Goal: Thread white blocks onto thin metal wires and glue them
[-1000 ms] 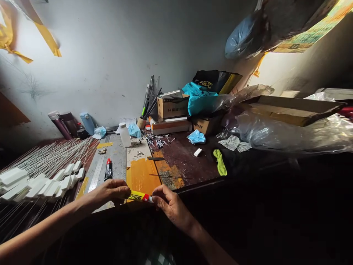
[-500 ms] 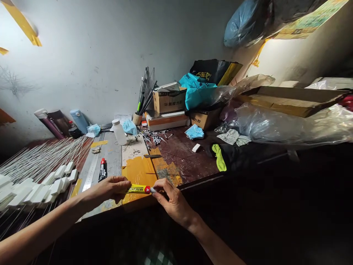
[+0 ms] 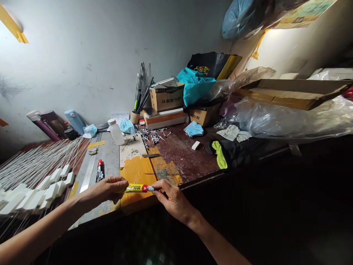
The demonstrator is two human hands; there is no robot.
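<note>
My left hand (image 3: 106, 189) is closed around the back end of a yellow glue tube (image 3: 135, 188), held level over the front edge of the workbench. My right hand (image 3: 169, 197) pinches the tube's nozzle end, where a small cap sits hidden between the fingertips. Under the tube lies an orange-yellow sheet (image 3: 138, 173) on the bench. A black glue tube with a red cap (image 3: 100, 171) rests just behind my left hand, beside a long metal ruler (image 3: 88, 173).
Several white rods with white block ends (image 3: 41, 176) fan across the left of the bench. A white bottle (image 3: 115, 131), flasks (image 3: 73, 121), face masks, cardboard boxes (image 3: 167, 97), plastic bags (image 3: 275, 121) and a green cloth (image 3: 220, 154) crowd the back and right.
The view has tilted down slightly, so the bench sits higher in frame. Both hands keep hold of the yellow tube; the right fingers have shifted at the nozzle, and the white tip now shows.
</note>
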